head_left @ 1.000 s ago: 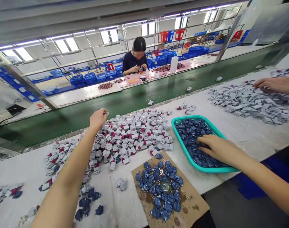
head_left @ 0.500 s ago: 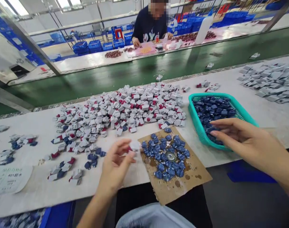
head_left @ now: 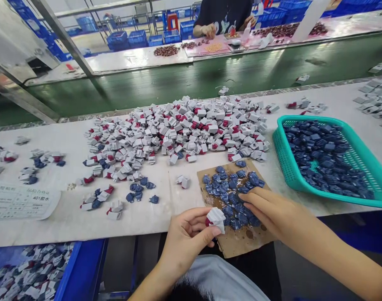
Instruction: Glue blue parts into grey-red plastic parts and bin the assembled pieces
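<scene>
My left hand (head_left: 194, 234) is closed around a white-and-dark-red plastic piece (head_left: 216, 219), held up at the cardboard's near-left edge. My right hand (head_left: 266, 209) reaches over the brown cardboard (head_left: 238, 249), its thumb and fingertips pinched at a small blue plastic piece (head_left: 234, 198) among the others. The fingers partly hide that piece. Several blue pieces (head_left: 220, 186) lie spread on the cardboard, which is wet and spotted. Just left of it, a loose white piece (head_left: 183, 181) rests on the table.
Behind the cardboard is a big heap of white-and-red pieces (head_left: 191, 125). A green basket (head_left: 281, 163) of blue pieces stands at right. Small clusters and a paper label (head_left: 24, 200) lie left, above a blue bin (head_left: 68, 271). A co-worker (head_left: 224, 16) sits across the green belt (head_left: 166, 83).
My right hand has moved left from the green basket to the blue pieces on the cardboard. My left hand has come nearer, holding the white-and-red piece in clearer view. The camera view has shifted.
</scene>
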The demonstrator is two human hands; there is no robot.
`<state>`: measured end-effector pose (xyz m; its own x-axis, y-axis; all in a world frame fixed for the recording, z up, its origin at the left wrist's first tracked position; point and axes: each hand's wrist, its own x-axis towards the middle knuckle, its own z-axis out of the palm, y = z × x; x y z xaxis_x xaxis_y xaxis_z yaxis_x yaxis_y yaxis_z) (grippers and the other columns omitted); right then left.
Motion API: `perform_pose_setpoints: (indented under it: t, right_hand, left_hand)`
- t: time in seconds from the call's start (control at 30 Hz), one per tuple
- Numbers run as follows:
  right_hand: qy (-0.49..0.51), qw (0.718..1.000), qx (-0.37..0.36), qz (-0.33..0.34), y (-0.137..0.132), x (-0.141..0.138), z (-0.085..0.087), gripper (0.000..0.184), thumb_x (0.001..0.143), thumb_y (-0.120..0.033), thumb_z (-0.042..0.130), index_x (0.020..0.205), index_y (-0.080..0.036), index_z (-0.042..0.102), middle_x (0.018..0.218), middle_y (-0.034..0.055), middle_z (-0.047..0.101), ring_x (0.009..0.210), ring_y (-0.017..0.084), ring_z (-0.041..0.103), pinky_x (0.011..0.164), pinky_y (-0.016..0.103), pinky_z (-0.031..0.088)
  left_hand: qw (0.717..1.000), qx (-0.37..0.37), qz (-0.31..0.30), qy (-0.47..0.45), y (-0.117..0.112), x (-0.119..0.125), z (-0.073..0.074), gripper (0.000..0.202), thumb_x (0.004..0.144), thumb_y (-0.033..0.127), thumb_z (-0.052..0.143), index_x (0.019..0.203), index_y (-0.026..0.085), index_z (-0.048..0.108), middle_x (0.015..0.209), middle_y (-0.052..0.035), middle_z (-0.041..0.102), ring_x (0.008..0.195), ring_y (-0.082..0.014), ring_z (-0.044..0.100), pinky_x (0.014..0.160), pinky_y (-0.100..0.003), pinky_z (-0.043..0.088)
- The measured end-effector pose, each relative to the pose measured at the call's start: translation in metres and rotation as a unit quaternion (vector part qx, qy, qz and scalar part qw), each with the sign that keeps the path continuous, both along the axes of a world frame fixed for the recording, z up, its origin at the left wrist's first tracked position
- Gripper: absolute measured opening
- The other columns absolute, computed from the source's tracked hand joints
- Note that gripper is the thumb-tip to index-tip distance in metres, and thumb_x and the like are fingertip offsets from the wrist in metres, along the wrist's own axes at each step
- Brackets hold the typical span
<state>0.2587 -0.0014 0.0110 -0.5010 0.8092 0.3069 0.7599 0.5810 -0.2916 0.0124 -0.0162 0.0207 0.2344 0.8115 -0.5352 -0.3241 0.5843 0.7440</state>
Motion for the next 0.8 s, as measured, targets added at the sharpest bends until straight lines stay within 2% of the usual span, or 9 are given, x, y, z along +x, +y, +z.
perform_pose_setpoints:
  t: [0.07, 0.13, 0.27, 0.43, 0.5, 0.6, 0.7, 0.8]
  right_hand:
    - [-0.012, 0.999, -0.014, 0.027, 0.000, 0.002, 0.002, 0.033, 0.102, -0.007, 0.036, 0.114, -0.018, 0.064, 0.090, 0.0059, 0.069, 0.077, 0.017, 0.070, 0.063, 0.026, 0.053]
    - [-0.018, 0.998, -0.059, 0.034, 0.001, 0.004, 0.003, 0.034, 0.100, -0.006, 0.037, 0.114, -0.019, 0.065, 0.090, 0.0063, 0.069, 0.077, 0.017, 0.069, 0.063, 0.025, 0.053]
    - [-0.006, 0.991, -0.132, -0.008, 0.007, 0.005, -0.001, 0.024, 0.100, -0.017, 0.044, 0.108, -0.019, 0.066, 0.089, 0.0077, 0.069, 0.076, 0.019, 0.068, 0.064, 0.027, 0.053]
    - [0.026, 0.988, -0.152, -0.013, 0.014, 0.008, 0.000, 0.024, 0.104, -0.029, 0.042, 0.103, -0.020, 0.065, 0.087, 0.0064, 0.071, 0.071, 0.019, 0.069, 0.060, 0.026, 0.053]
    - [0.042, 0.987, -0.156, -0.016, 0.014, 0.009, 0.004, 0.026, 0.105, -0.033, 0.041, 0.104, -0.020, 0.064, 0.080, 0.0040, 0.069, 0.063, 0.016, 0.066, 0.055, 0.024, 0.051]
    - [0.136, 0.969, -0.193, -0.072, 0.010, 0.006, 0.013, 0.031, 0.104, -0.046, 0.049, 0.105, -0.020, 0.065, 0.071, 0.0015, 0.066, 0.054, 0.014, 0.061, 0.046, 0.022, 0.049]
    - [0.283, 0.921, -0.228, -0.138, 0.002, -0.006, 0.023, 0.036, 0.094, -0.058, 0.065, 0.100, -0.022, 0.070, 0.079, 0.0037, 0.071, 0.063, 0.015, 0.067, 0.052, 0.019, 0.056]
    - [0.350, 0.902, -0.205, -0.145, -0.008, -0.023, 0.033, 0.031, 0.089, -0.057, 0.073, 0.093, -0.027, 0.074, 0.082, 0.0020, 0.073, 0.068, 0.014, 0.072, 0.057, 0.014, 0.059]
  left_hand:
    - [1.000, -0.014, 0.021, -0.016, 0.000, 0.001, 0.005, 0.044, 0.058, 0.034, 0.100, 0.093, 0.015, 0.081, 0.079, -0.0078, 0.081, 0.068, -0.0142, 0.072, 0.053, -0.017, 0.051]
    - [0.999, -0.022, 0.031, -0.026, 0.001, 0.003, 0.007, 0.043, 0.056, 0.033, 0.100, 0.088, 0.015, 0.078, 0.081, -0.0075, 0.081, 0.069, -0.0153, 0.074, 0.054, -0.017, 0.052]
    - [0.999, -0.019, 0.032, -0.028, 0.003, 0.002, 0.006, 0.043, 0.058, 0.033, 0.100, 0.088, 0.014, 0.075, 0.081, -0.0064, 0.081, 0.072, -0.0173, 0.076, 0.056, -0.018, 0.055]
    - [0.999, -0.015, 0.003, -0.037, 0.007, -0.003, 0.005, 0.042, 0.064, 0.032, 0.097, 0.092, 0.014, 0.071, 0.090, -0.0072, 0.081, 0.077, -0.0174, 0.077, 0.058, -0.018, 0.057]
    - [0.998, -0.017, -0.005, -0.052, 0.008, -0.003, 0.006, 0.040, 0.068, 0.032, 0.096, 0.093, 0.015, 0.070, 0.092, -0.0067, 0.081, 0.080, -0.0171, 0.077, 0.059, -0.018, 0.058]
    - [0.997, -0.029, -0.001, -0.077, 0.009, 0.003, 0.007, 0.040, 0.066, 0.029, 0.097, 0.092, 0.015, 0.069, 0.092, -0.0042, 0.080, 0.081, -0.0148, 0.076, 0.060, -0.017, 0.059]
    - [0.993, -0.042, 0.002, -0.113, 0.010, 0.012, 0.008, 0.043, 0.061, 0.030, 0.100, 0.087, 0.014, 0.070, 0.083, -0.0022, 0.078, 0.078, -0.0136, 0.076, 0.059, -0.016, 0.059]
    - [0.988, -0.047, 0.005, -0.145, 0.012, 0.019, 0.009, 0.042, 0.060, 0.030, 0.100, 0.085, 0.013, 0.071, 0.079, -0.0025, 0.078, 0.076, -0.0133, 0.075, 0.059, -0.015, 0.059]
